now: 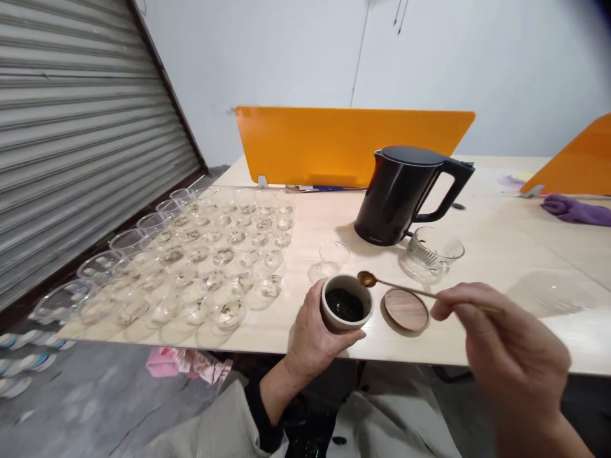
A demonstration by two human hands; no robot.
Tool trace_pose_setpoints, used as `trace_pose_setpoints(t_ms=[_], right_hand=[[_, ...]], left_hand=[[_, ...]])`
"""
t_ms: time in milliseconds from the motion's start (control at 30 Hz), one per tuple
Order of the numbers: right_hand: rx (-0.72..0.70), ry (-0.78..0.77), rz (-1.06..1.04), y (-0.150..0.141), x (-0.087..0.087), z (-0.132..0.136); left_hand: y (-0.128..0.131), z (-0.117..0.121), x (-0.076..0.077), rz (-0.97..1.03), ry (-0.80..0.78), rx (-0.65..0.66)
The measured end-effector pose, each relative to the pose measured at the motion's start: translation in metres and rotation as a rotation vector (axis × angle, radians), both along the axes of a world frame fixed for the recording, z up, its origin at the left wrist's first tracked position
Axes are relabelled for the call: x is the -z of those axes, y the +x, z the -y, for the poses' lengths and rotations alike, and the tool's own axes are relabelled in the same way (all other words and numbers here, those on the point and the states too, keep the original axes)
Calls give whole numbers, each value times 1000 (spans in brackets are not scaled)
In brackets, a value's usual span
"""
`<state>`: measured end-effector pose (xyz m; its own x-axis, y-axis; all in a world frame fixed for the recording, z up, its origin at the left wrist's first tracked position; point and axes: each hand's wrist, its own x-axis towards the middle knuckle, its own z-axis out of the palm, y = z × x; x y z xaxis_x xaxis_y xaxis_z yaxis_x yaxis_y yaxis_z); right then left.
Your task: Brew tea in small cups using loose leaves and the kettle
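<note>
My left hand (pixel 312 337) is wrapped round a small beige jar (pixel 346 305) with dark loose tea inside, held at the table's near edge. My right hand (pixel 506 346) pinches the handle of a thin golden spoon (pixel 401 286), whose bowl hovers just above the jar's right rim. The jar's round wooden lid (pixel 406 310) lies flat on the table beside the jar, under the spoon's handle. A small empty glass cup (pixel 333 256) stands just behind the jar.
Several rows of small glass cups (pixel 205 261) cover the left of the light wooden table (pixel 501 254). A black electric kettle (pixel 405 194) and a ribbed glass pitcher (pixel 432 253) stand behind. Orange dividers (pixel 344 143) and a purple cloth (pixel 575 210) are further back. Pink cloth (pixel 179 362) lies on the floor.
</note>
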<state>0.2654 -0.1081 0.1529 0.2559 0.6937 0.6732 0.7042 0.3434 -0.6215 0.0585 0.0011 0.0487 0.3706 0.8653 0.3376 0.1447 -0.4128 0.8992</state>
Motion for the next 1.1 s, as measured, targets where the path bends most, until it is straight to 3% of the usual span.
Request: trace_pose_setpoints(t_ms=[167, 400, 567, 700, 867, 1100], right_hand=[[-313, -65, 400, -15, 10, -12], [-446, -157, 457, -19, 17, -28], [-412, -201, 248, -20, 13, -28], [-288, -260, -116, -15, 21, -29], [-143, -173, -497, -6, 30, -33], [-127, -124, -817, 0, 32, -42]], left_hand=[[-1, 0, -1, 3, -9, 8], [0, 0, 0, -10, -49, 0], [0, 0, -1, -15, -32, 5], [-2, 0, -1, -25, -43, 3], [-2, 0, -2, -12, -41, 3], [-1, 1, -3, -7, -46, 8]])
